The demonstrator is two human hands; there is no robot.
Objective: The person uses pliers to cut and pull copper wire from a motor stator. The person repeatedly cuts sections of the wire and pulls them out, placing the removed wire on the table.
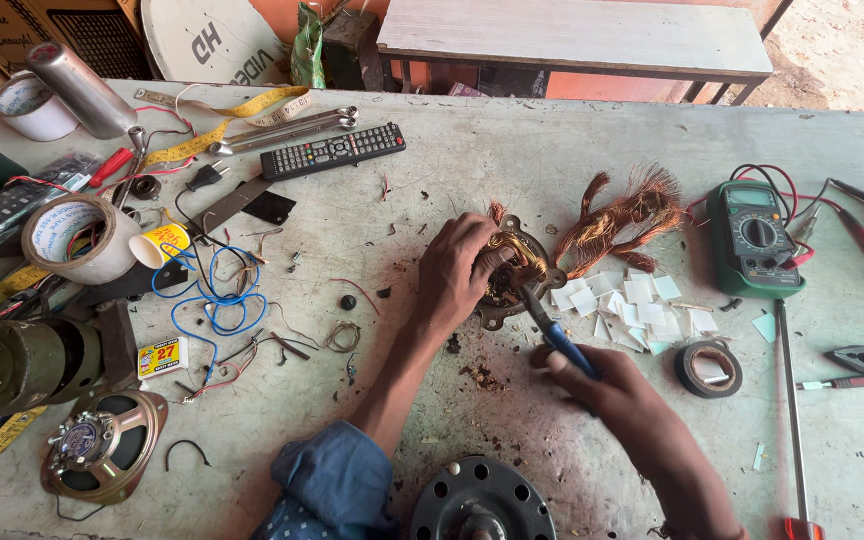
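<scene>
Fingers (472,250) of left hand (455,275) clasp the stator (512,270), pliers (550,328) alongside

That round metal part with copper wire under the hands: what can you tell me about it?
The stator is a dark, round metal ring lying flat on the table, wound with copper wire, some strands sticking up at its top edge. The left hand presses down on it from the left. The right hand holds blue-handled pliers whose tip reaches into its middle. White paper squares and a loose copper bundle lie beside it.
</scene>
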